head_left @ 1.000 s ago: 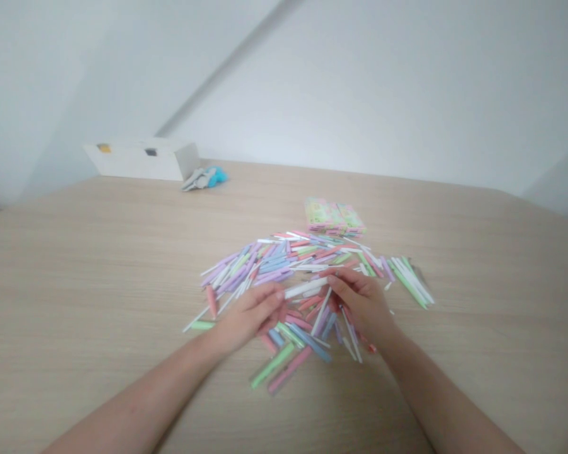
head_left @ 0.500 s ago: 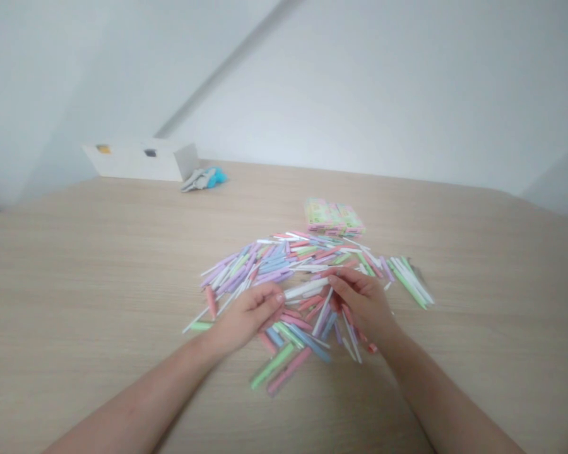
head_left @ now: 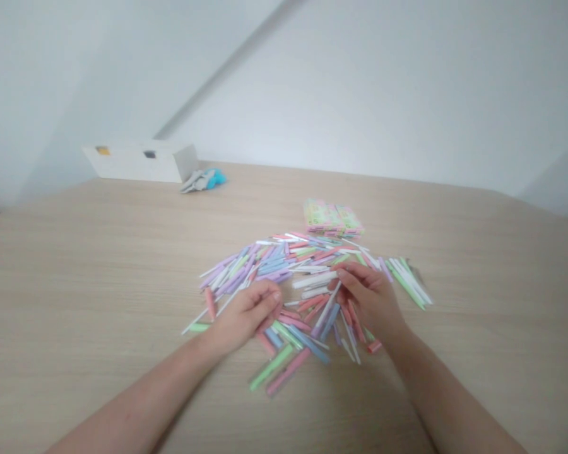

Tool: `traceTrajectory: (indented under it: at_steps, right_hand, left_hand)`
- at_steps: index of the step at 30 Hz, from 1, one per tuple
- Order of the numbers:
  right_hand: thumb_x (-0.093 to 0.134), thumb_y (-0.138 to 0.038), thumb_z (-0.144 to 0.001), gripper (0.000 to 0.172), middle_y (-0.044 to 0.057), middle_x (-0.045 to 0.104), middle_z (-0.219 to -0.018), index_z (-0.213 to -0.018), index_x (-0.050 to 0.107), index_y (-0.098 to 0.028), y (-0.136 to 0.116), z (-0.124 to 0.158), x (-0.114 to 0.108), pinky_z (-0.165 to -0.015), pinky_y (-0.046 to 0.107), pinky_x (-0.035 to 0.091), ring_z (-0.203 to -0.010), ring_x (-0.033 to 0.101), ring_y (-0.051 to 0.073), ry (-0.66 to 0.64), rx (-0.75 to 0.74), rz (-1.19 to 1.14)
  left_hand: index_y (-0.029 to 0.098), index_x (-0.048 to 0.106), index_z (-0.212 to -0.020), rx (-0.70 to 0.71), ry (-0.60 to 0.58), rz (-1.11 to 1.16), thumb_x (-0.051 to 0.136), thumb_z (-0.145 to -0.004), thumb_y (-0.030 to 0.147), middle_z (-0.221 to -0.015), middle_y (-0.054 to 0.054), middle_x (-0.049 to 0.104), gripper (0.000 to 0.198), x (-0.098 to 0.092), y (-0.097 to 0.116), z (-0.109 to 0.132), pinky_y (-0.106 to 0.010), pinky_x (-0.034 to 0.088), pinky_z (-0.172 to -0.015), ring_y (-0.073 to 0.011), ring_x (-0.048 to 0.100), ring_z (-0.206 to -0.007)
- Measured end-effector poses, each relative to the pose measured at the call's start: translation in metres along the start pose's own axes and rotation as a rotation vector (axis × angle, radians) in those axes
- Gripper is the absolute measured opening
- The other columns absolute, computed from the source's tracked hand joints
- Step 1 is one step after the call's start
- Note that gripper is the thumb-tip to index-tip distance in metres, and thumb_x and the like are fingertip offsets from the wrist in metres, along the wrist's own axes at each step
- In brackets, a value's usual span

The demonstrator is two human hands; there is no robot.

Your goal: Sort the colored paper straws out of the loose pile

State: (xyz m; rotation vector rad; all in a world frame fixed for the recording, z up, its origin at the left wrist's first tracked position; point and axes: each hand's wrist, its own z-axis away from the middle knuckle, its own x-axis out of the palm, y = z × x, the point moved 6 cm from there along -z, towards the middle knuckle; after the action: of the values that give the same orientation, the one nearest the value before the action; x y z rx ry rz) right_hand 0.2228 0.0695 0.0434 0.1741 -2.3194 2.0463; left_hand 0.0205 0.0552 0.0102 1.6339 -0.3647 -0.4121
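Observation:
A loose heap of pastel pens in white, pink, purple, blue and green lies on the table. Over its right part, my right hand pinches one end of a white pen, which points left. My left hand is closed at the left of the heap, thumb against fingers; what it holds, if anything, is hidden. A gap separates the white pen's left end from my left fingertips. Below the hands lie a green pen and a pink pen. The picture is slightly blurred.
A stack of green and pink patterned packs stands behind the heap. Several green and white pens lie at its right. Far left on the table are a white box and a grey and blue glove-like bundle.
The white pen that stretched between both hands has come away from my left fingers. My right hand has shifted slightly right with it. My left hand has barely moved.

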Motion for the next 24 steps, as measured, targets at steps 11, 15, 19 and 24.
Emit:
traceTrajectory:
  at_steps: [11, 15, 19, 24]
  right_hand:
    - [0.06, -0.03, -0.084, 0.015, -0.003, 0.062, -0.062, -0.093, 0.067, -0.021, -0.001, 0.015, 0.027, -0.043, 0.015, 0.042, -0.045, 0.052, 0.005, -0.215, -0.036, 0.192]
    - [0.059, -0.03, -0.084, 0.018, -0.002, 0.063, -0.064, -0.097, 0.067, -0.022, 0.002, 0.016, 0.026, -0.041, 0.015, 0.041, -0.045, 0.054, 0.005, -0.218, -0.025, 0.052]
    - [0.061, -0.031, -0.083, 0.018, -0.001, 0.064, -0.066, -0.095, 0.068, -0.02, 0.003, 0.015, 0.024, -0.041, 0.017, 0.042, -0.045, 0.054, 0.007, -0.204, -0.002, -0.011]
    - [0.061, -0.031, -0.082, 0.019, 0.0, 0.065, -0.068, -0.095, 0.069, -0.02, 0.002, 0.016, 0.026, -0.04, 0.018, 0.04, -0.045, 0.053, 0.007, -0.211, 0.011, -0.015]
  left_hand:
    - [0.016, 0.055, -0.117, -0.137, -0.135, -0.055, 0.052, -0.086, 0.044, -0.058, 0.004, 0.048, 0.042, 0.019, -0.001, 0.001, -0.019, 0.05, -0.043, -0.0075, 0.049, -0.045]
    - [0.016, 0.056, -0.112, -0.14, -0.131, -0.066, 0.048, -0.088, 0.046, -0.056, 0.006, 0.043, 0.039, 0.017, -0.005, 0.001, -0.02, 0.051, -0.042, -0.0073, 0.045, -0.045]
    - [0.015, 0.055, -0.11, -0.131, -0.146, -0.076, 0.047, -0.088, 0.045, -0.054, 0.006, 0.043, 0.038, 0.017, -0.005, 0.001, -0.019, 0.049, -0.042, -0.0071, 0.044, -0.044]
    - [0.015, 0.054, -0.108, -0.113, -0.189, -0.059, 0.048, -0.089, 0.043, -0.055, 0.005, 0.046, 0.035, 0.022, -0.001, 0.001, -0.016, 0.046, -0.042, -0.0063, 0.042, -0.043]
